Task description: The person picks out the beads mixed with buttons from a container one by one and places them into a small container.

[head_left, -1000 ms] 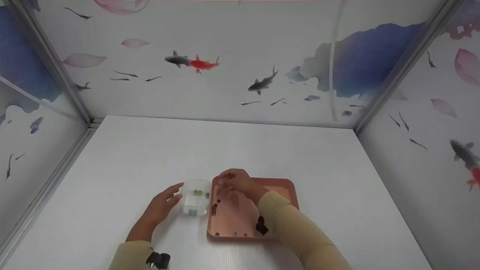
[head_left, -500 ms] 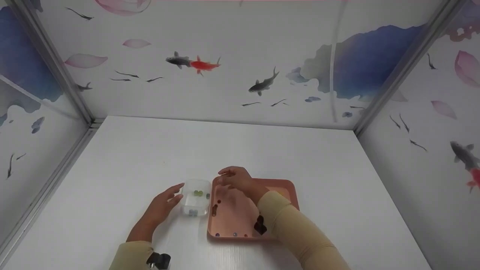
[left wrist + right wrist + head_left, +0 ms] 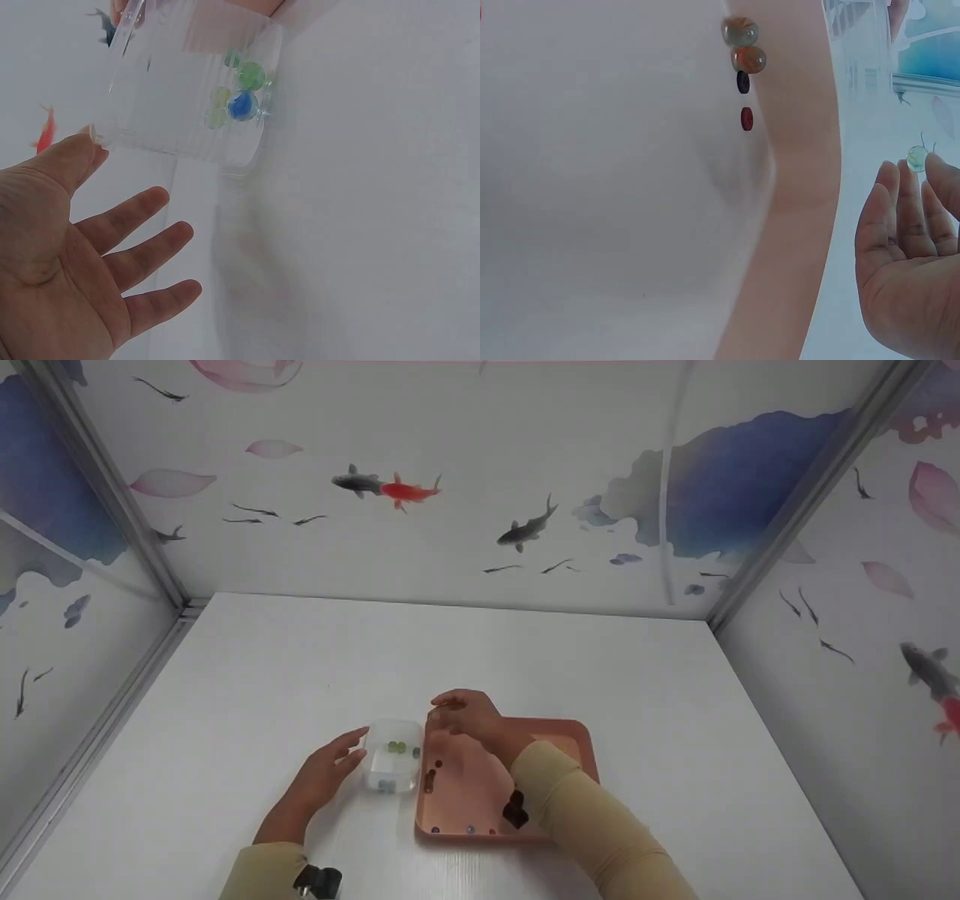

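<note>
Here the right hand [image 3: 471,716] pinches a translucent, pale-green marble [image 3: 917,159], the left hand [image 3: 324,771] spread beside a box [image 3: 165,90].

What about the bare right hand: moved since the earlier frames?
Yes, slightly forward in the head view: right hand nearer the far edge of the flat white table.

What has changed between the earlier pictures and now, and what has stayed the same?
The right hand has shifted slightly forward and left, near the far-left corner of the tray. It now pinches a marble; no taking up or letting go shows. The left hand and clear box stayed put, as did the tray.
</note>
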Motion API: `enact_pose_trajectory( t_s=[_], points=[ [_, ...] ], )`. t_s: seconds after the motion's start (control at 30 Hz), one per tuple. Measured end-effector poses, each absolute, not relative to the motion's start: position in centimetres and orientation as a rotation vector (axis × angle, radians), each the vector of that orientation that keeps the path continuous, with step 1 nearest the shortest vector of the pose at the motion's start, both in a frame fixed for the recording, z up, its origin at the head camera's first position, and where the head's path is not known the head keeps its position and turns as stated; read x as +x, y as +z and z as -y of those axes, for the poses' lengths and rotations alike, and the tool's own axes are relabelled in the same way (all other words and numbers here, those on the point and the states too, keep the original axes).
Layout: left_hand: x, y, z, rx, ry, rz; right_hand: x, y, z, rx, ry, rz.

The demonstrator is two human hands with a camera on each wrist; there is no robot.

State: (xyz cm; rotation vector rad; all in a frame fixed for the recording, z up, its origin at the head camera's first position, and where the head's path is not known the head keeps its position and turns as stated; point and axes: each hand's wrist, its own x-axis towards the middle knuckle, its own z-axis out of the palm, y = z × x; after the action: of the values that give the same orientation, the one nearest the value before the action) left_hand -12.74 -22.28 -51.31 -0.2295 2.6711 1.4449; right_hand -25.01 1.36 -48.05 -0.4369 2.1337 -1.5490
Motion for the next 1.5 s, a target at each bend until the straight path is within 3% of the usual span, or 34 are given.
enact_pose_trajectory(
  t_s=[1.5],
  points=[
    [-12.7, -51.3, 22.4, -0.204, 1.394, -2.701, -23.7, -47.1, 1.9, -0.516, -1.525, -2.106]
  ],
)
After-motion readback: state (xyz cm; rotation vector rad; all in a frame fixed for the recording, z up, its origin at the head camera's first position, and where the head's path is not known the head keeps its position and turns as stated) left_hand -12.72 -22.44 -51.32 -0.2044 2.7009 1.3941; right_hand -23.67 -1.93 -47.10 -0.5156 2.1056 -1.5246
